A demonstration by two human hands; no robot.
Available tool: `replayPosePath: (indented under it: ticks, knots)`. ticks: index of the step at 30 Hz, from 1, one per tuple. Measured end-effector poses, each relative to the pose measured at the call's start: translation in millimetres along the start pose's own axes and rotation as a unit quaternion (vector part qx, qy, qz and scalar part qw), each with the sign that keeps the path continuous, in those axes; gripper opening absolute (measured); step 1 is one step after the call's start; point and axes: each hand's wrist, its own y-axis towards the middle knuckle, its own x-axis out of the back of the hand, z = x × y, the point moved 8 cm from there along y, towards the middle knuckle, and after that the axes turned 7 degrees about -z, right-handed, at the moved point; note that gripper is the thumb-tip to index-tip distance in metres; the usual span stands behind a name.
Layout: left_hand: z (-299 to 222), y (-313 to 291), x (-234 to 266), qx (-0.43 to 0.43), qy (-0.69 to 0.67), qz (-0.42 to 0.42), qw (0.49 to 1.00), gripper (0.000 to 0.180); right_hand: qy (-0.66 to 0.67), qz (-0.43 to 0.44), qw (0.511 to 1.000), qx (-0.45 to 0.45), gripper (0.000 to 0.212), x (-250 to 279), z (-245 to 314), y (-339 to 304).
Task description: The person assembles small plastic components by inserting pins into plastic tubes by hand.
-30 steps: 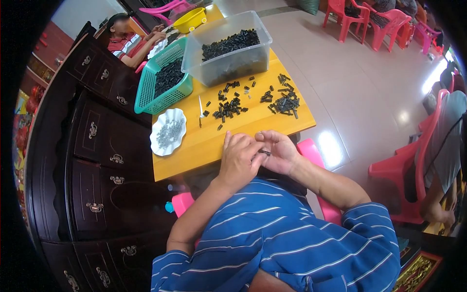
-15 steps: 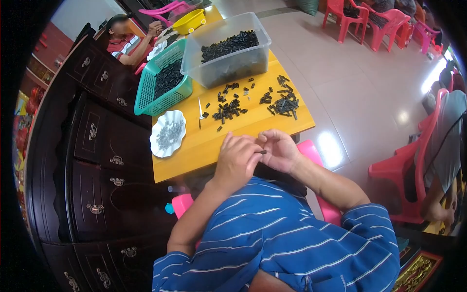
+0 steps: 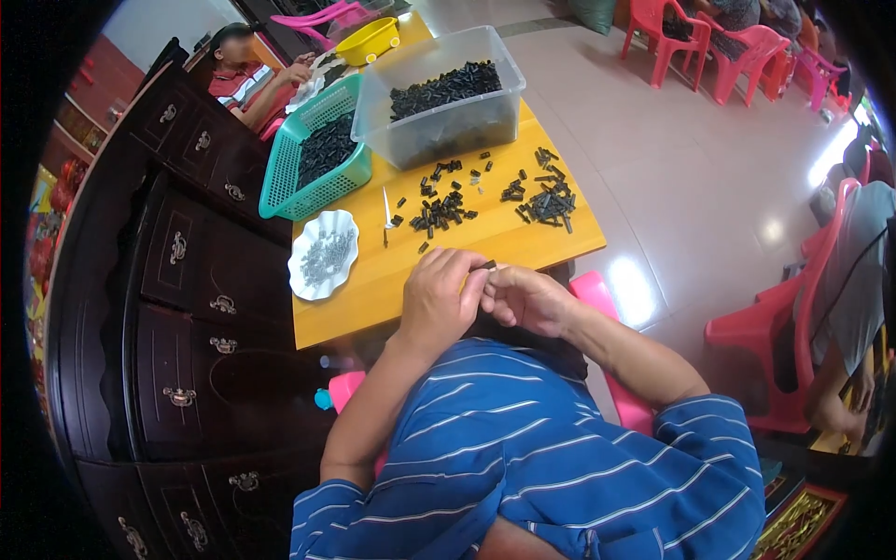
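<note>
Over the table's near edge, my left hand (image 3: 437, 297) pinches a small black tube-like piece (image 3: 489, 265) between thumb and fingers. My right hand (image 3: 530, 301) meets it there, thumb and fingertips closed by the end of the piece; whatever lies in those fingertips is too small to make out. Beyond the hands are a loose pile of short black pieces (image 3: 441, 213) and, to its right, a pile of longer black pieces (image 3: 549, 202). A white wavy-rimmed dish (image 3: 302, 286) of tiny clear parts stands at the left, near a thin white stick (image 3: 386, 207).
A clear plastic bin (image 3: 439, 140) and a green basket (image 3: 280, 191), both holding black pieces, stand farther back on the yellow table (image 3: 373, 317). A yellow basin (image 3: 368, 43) is behind them. Dark drawers (image 3: 224, 280) line the left; a person sits at the far left.
My right hand has moved left and its fingers have closed in against the piece. My left hand has shifted slightly left, with the black piece now tilted up at its fingertips.
</note>
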Motion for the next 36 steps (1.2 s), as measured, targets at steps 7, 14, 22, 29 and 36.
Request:
replayPosePath:
  ticks: [7, 14, 22, 29, 36]
  knots:
    - [2, -1, -2, -0.004, 0.025, -0.036, 0.999, 0.011, -0.004, 0.031, 0.998, 0.057, 0.030, -7, -2, 2]
    - [6, 2, 2, -0.002, -0.003, -0.019, 1.000, 0.012, -0.039, 0.019, 0.996, 0.075, 0.026, -5, 5, 1]
    - [10, 1, 10, -0.018, -0.027, 0.077, 0.996, 0.013, 0.013, -0.034, 0.999, 0.028, 0.019, 20, 14, 2]
    - [2, 2, 9, -0.054, -0.039, 0.135, 0.989, 0.015, -0.106, -0.035, 0.994, -0.004, 0.023, 21, 10, 2]
    - [4, 0, 6, -0.028, -0.064, 0.154, 0.986, 0.014, -0.173, -0.016, 0.984, -0.036, 0.021, 20, 4, 1]
